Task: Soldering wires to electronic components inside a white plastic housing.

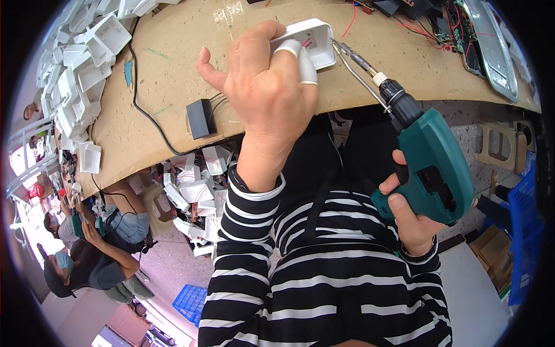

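My left hand (269,95) is closed round a small white open plastic case (324,52) above the table, its little finger sticking out. White covers (308,68) sit on some of its fingertips, and a bit of red wire shows inside the case. In my right hand (411,222) is a green soldering gun (435,151) with a thin bent feed tube along its barrel. The gun's tip (335,41) meets the right rim of the case, or lies just in front of it; I cannot tell whether they touch.
White cases (87,63) are heaped on the table's left, and more (196,188) lie below its edge. A black adapter (200,118) with a cord rests near that edge. Red wires and circuit boards (454,34) lie far right. Other people (87,260) work at left.
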Demonstrator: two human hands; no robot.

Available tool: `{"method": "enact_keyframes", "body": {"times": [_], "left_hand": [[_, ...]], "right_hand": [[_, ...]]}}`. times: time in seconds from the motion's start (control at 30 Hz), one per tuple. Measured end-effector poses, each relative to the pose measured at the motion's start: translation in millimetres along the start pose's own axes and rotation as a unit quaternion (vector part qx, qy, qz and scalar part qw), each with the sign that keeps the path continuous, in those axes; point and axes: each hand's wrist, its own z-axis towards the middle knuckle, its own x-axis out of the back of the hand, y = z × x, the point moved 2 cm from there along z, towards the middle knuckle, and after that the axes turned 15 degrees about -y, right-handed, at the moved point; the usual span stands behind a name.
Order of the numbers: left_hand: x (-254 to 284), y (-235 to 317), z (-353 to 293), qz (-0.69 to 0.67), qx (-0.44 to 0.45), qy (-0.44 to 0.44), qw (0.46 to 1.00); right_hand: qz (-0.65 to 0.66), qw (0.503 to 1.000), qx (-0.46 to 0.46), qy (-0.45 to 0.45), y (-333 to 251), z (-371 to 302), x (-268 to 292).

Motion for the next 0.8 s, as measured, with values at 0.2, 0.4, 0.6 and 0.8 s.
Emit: {"method": "enact_keyframes", "body": {"times": [0.2,0.4,0.6,0.8], "left_hand": [[-1.0,4.2,4.1,0.017,0.021,-0.018,0.999],[-1.4,7.8,7.2,0.020,0.045,-0.043,0.998],[-0.6,7.4,7.3,0.033,0.060,-0.065,0.996],[5.3,-1.4,2.1,-0.041,0.029,-0.055,0.997]], "right_hand": [[-0.032,0.999,0.016,-0.037,2.0,4.7,2.3],[-0.027,0.998,0.015,-0.046,4.8,6.8,3.0],[-0.027,0.998,0.016,-0.048,6.1,11.5,3.6],[0.067,0.996,0.021,0.051,9.0,1.2,2.7]]}}
